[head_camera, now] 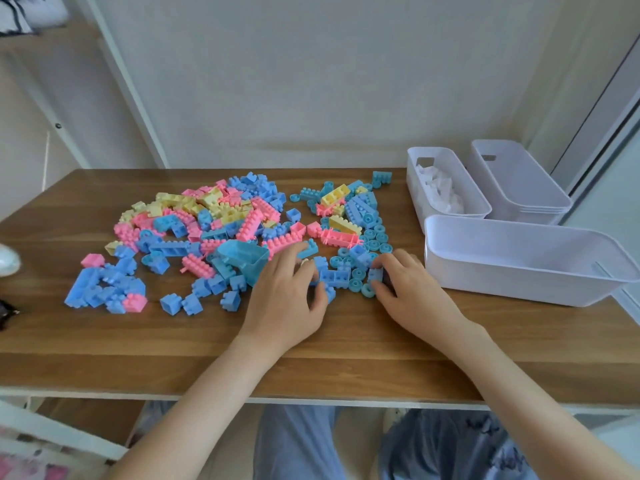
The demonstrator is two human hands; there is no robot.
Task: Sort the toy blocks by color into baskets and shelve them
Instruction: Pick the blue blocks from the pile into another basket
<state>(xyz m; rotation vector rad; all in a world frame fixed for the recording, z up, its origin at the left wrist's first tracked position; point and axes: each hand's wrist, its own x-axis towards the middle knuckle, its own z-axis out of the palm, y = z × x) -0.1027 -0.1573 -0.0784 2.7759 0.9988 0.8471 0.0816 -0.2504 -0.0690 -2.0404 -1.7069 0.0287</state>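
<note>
A heap of pink, yellow and blue toy blocks (221, 223) covers the middle of the wooden table (173, 341). A smaller group of blue blocks and round blue wheels (360, 258) lies to its right. My left hand (287, 296) rests on the table with its fingers curled around blue blocks (330, 275) at the group's near edge. My right hand (405, 289) pinches a small blue block (375, 274) beside the wheels. A large empty white basket (519, 268) stands just right of my right hand.
Two more white baskets stand at the back right: one (446, 192) holds white blocks, the other (519, 181) is a nested stack. A blue scoop-shaped piece (246, 261) lies left of my left hand. White shelf posts (131, 84) rise behind the table.
</note>
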